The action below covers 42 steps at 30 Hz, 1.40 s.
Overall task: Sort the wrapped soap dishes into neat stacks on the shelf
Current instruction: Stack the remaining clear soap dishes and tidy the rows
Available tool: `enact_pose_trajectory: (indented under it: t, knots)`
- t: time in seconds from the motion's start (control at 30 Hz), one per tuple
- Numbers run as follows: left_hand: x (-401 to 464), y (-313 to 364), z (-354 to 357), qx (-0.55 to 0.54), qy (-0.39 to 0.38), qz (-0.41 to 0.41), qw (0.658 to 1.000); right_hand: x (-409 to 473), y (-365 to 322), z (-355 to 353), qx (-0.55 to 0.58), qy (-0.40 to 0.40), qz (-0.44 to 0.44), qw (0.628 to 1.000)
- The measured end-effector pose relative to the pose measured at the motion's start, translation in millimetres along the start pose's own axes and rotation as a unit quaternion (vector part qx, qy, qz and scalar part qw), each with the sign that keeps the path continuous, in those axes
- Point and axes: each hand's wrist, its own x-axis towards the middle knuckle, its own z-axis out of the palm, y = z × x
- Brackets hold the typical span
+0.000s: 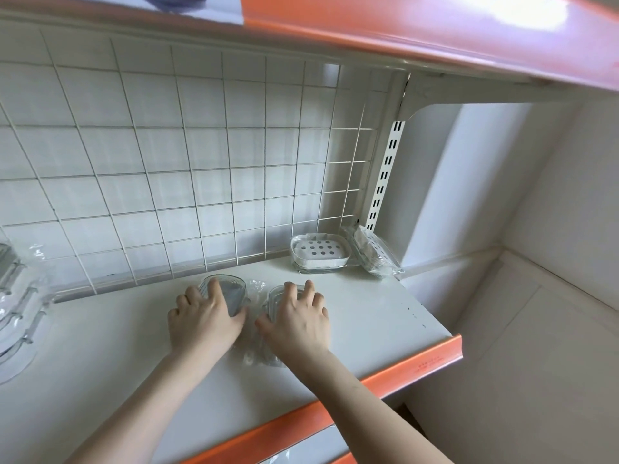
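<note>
Two wrapped grey soap dishes lie side by side in the middle of the white shelf point(368, 306). My left hand point(204, 316) lies over the left grey dish point(231, 293), fingers curled round its rim. My right hand point(298, 319) covers the right grey dish point(276, 298) in the same way. At the back right, a wrapped white soap dish with round holes point(320, 252) lies flat. Beside it, another wrapped dish point(373, 256) leans tilted against the shelf upright.
A white wire grid point(187, 169) backs the shelf. The shelf has an orange front edge point(415, 366), and another orange-edged shelf point(435, 38) hangs overhead. Clear wrapped items point(16, 306) sit at the far left. A white wall point(536, 229) stands to the right.
</note>
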Motion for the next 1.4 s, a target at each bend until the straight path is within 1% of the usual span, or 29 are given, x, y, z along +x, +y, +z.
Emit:
enact_pose_trajectory:
  t: [0.2,0.33,0.47,0.63,0.77,0.9,1.03,1.4]
  knots:
    - [-9,-9,-3,-0.016,0.025,-0.017,0.999,2,-3,-5,0.010,-0.030,-0.006,0.999]
    - [-17,-22,-12,-0.004,0.026,-0.043,0.999,1,-11,-5,0.009,-0.033,-0.034,0.999]
    - [-28,-47,-21,-0.006,0.049,-0.068,0.996,-5,-25,-1,0.016,-0.029,-0.066,0.997]
    - [-42,-81,-37,-0.001,0.047,-0.098,0.994,-19,-54,10,0.026,-0.029,-0.099,0.994]
    - [-56,-111,-50,-0.016,0.065,-0.105,0.992,-32,-82,20,0.023,-0.038,-0.120,0.992]
    - [-70,-145,-63,-0.034,0.033,-0.122,0.991,-47,-112,28,0.017,-0.051,-0.133,0.990]
    - [-86,-177,-76,-0.043,0.019,-0.130,0.990,-62,-137,37,0.000,-0.058,-0.145,0.988]
    - [-107,-234,-104,-0.059,-0.025,-0.102,0.993,-90,-186,59,-0.015,-0.083,-0.137,0.987]
